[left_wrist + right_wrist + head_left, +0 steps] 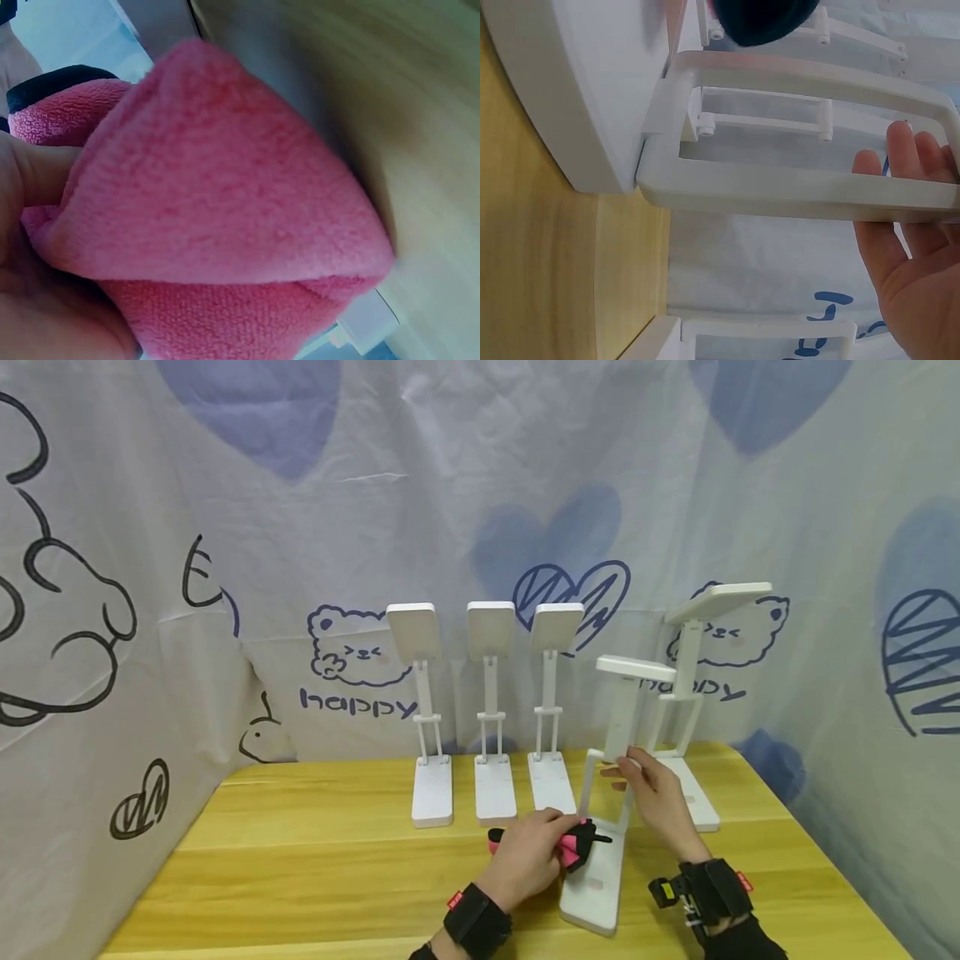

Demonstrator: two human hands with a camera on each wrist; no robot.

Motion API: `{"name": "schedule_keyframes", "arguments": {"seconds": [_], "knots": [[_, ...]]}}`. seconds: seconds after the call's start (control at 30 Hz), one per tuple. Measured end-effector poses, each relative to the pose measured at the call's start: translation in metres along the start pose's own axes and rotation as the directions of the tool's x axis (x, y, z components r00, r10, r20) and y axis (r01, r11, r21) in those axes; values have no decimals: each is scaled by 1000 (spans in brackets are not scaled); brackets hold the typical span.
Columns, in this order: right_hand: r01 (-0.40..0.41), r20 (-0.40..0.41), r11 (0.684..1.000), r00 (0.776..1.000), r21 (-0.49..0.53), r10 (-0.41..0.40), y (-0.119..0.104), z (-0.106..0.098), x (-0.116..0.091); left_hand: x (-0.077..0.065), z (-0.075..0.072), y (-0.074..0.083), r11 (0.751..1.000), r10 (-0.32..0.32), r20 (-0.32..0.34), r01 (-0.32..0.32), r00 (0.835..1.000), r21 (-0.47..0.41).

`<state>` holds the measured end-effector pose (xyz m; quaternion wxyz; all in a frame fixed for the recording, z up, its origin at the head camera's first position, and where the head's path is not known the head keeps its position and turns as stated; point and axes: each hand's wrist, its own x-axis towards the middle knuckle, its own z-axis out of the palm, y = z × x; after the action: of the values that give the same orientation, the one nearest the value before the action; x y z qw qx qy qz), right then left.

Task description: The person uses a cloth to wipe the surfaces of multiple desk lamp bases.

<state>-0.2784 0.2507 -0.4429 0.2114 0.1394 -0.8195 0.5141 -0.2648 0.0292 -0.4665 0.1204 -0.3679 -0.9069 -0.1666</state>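
A white folding stand [596, 889] stands at the front right, its arm raised and its flat top plate [636, 669] nearly level. My right hand [663, 802] grips one side of its looped frame; the right wrist view shows fingers curled round that white bar [780, 187]. Over the stand's base, my left hand [525, 856] pinches a bunched pink cloth with black parts [576, 847]. In the left wrist view the fluffy pink cloth [225, 172] fills most of the picture and hides the fingertips. The cloth overlaps the base's back end in the head view.
Three similar white stands [432, 793], [495, 793], [551, 785] are lined up along the back of the wooden table [300, 860]. Another stand [693, 793] is behind my right hand, close to the right edge. A printed curtain [420, 527] hangs behind the table.
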Motion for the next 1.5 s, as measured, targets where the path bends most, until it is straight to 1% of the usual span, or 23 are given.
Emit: {"name": "schedule_keyframes", "arguments": {"seconds": [0.13,0.2,0.3,0.37,0.43,0.57,0.63,0.7,0.77,0.87,0.93,1.1,1.2,1.27,1.3,1.4,1.43,1.5], "knots": [[12,-4,1000,1000,14,-12,0,1,-1,4,4,4,1000,1,10,-1,1000,20],[16,-9,1000,1000,10,-16,0,1,-1,6,5,6,999,5,1,-5,1000,48],[24,-12,1000,1000,7,-24,0,3,0,8,8,9,994,-6,-19,8,1000,110],[34,-14,999,999,3,-34,0,4,2,11,10,11,988,-33,-24,37,999,152],[41,-15,999,999,5,-40,0,6,4,12,12,13,980,-76,-27,79,997,181],[36,-25,999,999,5,-36,-1,8,5,15,15,17,965,-166,-38,170,985,199],[29,-27,1000,999,2,-29,-3,8,6,17,16,18,959,-189,-44,195,981,207],[25,-26,1000,999,-7,-25,-8,8,5,19,18,20,954,-190,-54,197,980,226],[27,-24,999,999,-23,-27,-17,6,3,21,19,22,950,-173,-51,180,984,254],[22,-23,999,999,-26,-23,-29,3,0,25,20,26,947,-132,-46,140,990,288],[18,-21,1000,1000,-25,-18,-36,1,-1,28,21,28,947,-105,-32,110,994,301],[12,-17,1000,1000,-2,-12,-39,-1,-3,31,24,32,947,-33,0,32,999,320],[22,-13,1000,1000,7,-22,-37,-1,-4,29,25,34,956,23,15,-26,1000,292],[42,-12,999,999,3,-42,-26,0,-3,26,24,35,962,70,22,-73,997,263],[43,-11,999,999,3,-43,-24,0,-3,25,24,36,964,92,27,-96,995,250],[40,-17,999,999,8,-40,-15,2,-2,21,22,37,959,161,46,-167,986,227],[40,-24,999,999,3,-39,-11,3,-1,20,21,37,958,179,65,-189,982,218],[26,-34,1000,999,3,-26,-12,3,-2,18,18,36,958,209,108,-226,972,176]]}}
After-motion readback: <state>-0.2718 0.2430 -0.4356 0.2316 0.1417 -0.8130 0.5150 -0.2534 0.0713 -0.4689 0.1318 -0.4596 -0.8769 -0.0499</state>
